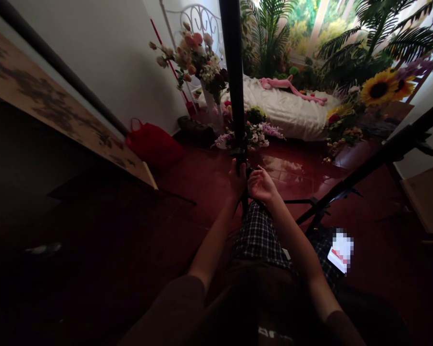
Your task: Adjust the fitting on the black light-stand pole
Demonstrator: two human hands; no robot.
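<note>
A black stand pole rises upright in front of me, with a dark clamp collar partway down it. My left hand is wrapped around the pole just below that collar. Right beside it, my right hand is closed, its curled fingers against a small dark knob on the pole's right side. The knob is mostly hidden by the fingers. The pole's lower end passes down by my checked trousers.
A second black stand slants across the right. A lit phone lies by my leg. Ahead are a vase of flowers, a white draped bed and sunflowers. On the left are a red bag and a painted panel.
</note>
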